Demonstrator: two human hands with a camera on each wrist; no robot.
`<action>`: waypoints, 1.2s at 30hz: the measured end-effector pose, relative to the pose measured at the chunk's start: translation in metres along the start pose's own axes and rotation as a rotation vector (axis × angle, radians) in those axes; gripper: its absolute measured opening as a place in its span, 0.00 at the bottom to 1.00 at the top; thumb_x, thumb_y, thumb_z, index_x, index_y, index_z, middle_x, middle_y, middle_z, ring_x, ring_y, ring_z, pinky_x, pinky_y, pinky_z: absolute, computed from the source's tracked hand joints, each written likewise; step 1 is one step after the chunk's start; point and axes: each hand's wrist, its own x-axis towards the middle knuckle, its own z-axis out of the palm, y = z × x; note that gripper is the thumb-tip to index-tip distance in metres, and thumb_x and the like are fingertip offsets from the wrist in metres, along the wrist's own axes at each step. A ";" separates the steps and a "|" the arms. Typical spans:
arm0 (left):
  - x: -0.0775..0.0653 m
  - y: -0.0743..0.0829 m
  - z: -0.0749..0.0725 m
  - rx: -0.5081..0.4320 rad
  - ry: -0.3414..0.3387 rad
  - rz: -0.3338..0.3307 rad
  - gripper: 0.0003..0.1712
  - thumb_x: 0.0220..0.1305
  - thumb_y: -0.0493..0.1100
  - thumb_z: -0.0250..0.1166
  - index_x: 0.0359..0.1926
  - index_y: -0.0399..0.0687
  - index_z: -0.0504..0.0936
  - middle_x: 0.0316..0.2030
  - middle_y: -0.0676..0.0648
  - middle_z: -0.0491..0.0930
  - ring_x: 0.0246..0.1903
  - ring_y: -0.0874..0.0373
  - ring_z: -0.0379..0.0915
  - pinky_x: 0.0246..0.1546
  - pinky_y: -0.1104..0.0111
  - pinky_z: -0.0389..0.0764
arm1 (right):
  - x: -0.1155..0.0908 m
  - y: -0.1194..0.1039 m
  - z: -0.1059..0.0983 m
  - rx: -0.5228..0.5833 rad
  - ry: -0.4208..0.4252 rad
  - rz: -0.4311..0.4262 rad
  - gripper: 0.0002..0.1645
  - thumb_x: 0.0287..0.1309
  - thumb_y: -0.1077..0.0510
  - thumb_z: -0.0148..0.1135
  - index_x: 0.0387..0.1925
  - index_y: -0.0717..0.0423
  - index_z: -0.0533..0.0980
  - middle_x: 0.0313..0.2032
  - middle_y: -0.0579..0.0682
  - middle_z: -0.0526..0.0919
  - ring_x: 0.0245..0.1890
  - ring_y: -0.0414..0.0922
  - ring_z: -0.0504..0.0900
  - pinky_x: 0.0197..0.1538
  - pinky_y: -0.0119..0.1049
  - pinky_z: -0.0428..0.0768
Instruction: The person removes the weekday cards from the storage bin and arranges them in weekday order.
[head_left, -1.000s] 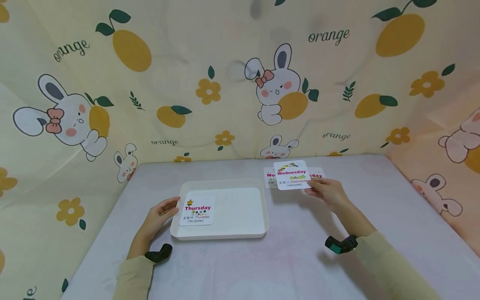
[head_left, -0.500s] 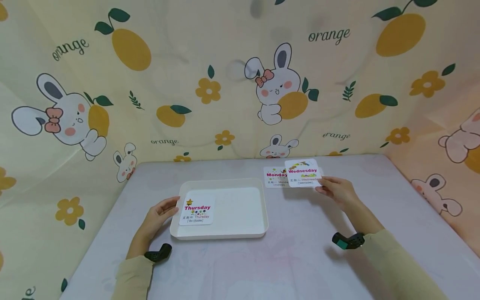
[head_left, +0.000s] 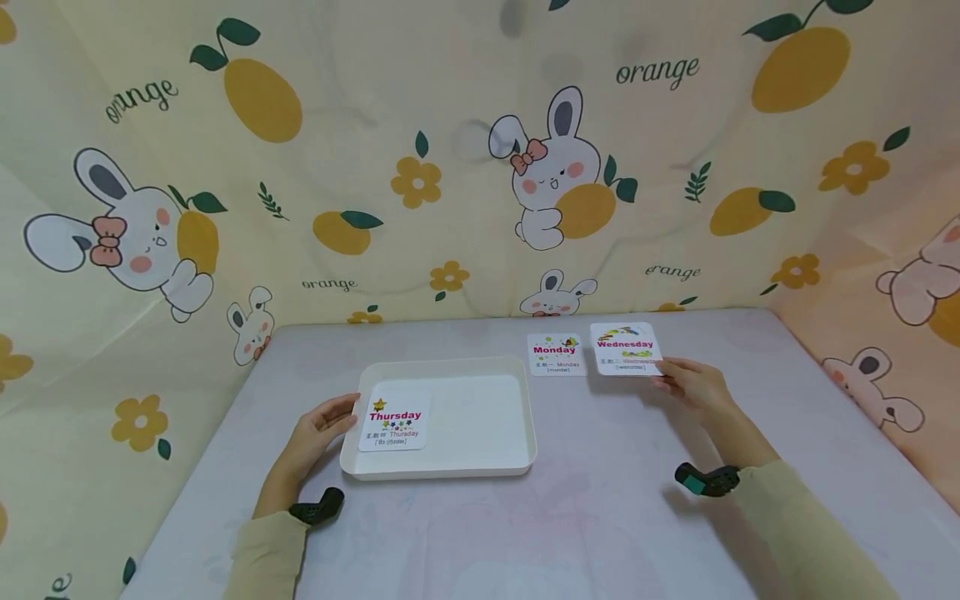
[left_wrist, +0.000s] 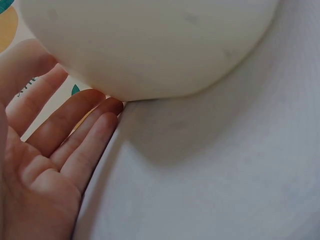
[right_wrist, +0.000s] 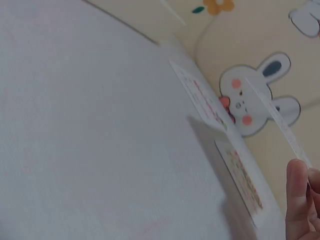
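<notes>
My right hand (head_left: 699, 393) pinches the right edge of a square white Wednesday flashcard (head_left: 625, 346) and holds it up over the far side of the table. Seen edge-on in the right wrist view, that flashcard (right_wrist: 284, 127) is a thin strip beyond the thumb (right_wrist: 297, 192). A Monday flashcard (head_left: 556, 354) lies flat just left of it. Another flashcard (right_wrist: 240, 175) lies on the table, covered in the head view by the raised one. My left hand (head_left: 318, 432) touches the left side of a white tray (head_left: 480, 367) with loosely extended fingers. Inside the tray, at its left, lies a Thursday flashcard (head_left: 394, 419).
The table (head_left: 465, 537) has a pale cloth. A curtain (head_left: 465, 75) printed with rabbits and oranges stands along its back edge and wraps both sides. Black wrist cameras are worn on the left wrist (head_left: 317, 507) and right wrist (head_left: 707, 481).
The Wednesday flashcard has moved to the right with my right hand, uncovering the Monday flashcard and covering the one beside it. My left hand and the tray have stayed in place.
</notes>
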 end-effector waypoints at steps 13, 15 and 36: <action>0.000 0.000 0.000 0.017 0.006 -0.005 0.33 0.64 0.54 0.63 0.67 0.49 0.68 0.66 0.42 0.71 0.48 0.82 0.70 0.49 0.88 0.70 | 0.012 0.006 -0.035 0.162 0.057 0.064 0.17 0.62 0.57 0.61 0.17 0.41 0.81 0.21 0.38 0.84 0.23 0.34 0.83 0.32 0.23 0.80; 0.000 0.001 0.000 0.008 0.004 -0.007 0.32 0.64 0.53 0.64 0.66 0.49 0.69 0.66 0.43 0.71 0.48 0.82 0.70 0.49 0.88 0.71 | 0.014 0.006 -0.039 0.149 0.084 0.084 0.17 0.62 0.56 0.61 0.18 0.40 0.80 0.21 0.38 0.83 0.24 0.34 0.83 0.33 0.23 0.80; 0.001 -0.001 -0.001 -0.016 -0.012 0.028 0.32 0.65 0.50 0.63 0.67 0.45 0.68 0.66 0.39 0.70 0.48 0.82 0.71 0.49 0.88 0.71 | 0.030 0.012 -0.081 0.225 0.257 0.156 0.08 0.52 0.54 0.70 0.22 0.45 0.79 0.19 0.40 0.82 0.23 0.36 0.82 0.32 0.24 0.81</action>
